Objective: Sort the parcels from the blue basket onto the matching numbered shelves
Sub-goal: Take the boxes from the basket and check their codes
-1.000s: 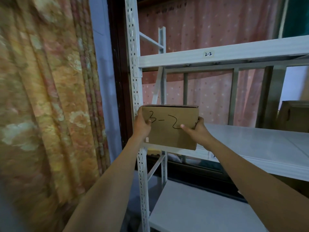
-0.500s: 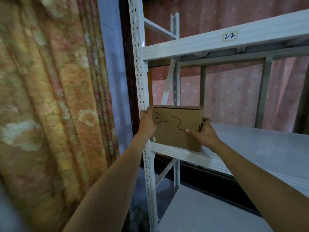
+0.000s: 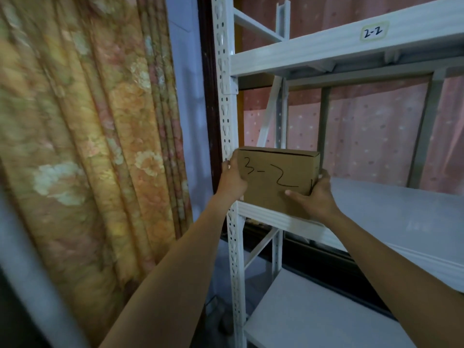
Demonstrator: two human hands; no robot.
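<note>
Rack: This is the big white metal rack in front of me. Everything else I tell about is placed from it.
Curtain: A big flowery curtain hangs just left of the rack's front post.
Middle shelf: This wide white board sits halfway up the rack. I think it is the right home for my parcel, but I cannot see its own tag from here.
Top shelf: It is the board above the middle one. Its front edge has a small tag that says 2-2, so my parcel does not go there.
Bottom shelf: It is the lowest board I can see in the rack.
Parcel: This brown cardboard box has 3-2 written on its front. It is at the left front corner of the middle shelf, right beside the post. I cannot tell if it rests fully on the board yet.
Left hand: My fingers wrap the box's left end, next to the post, to keep it level.
Right hand: It grips the box's lower right corner, thumb on the front, so I can push it in straight.
</note>
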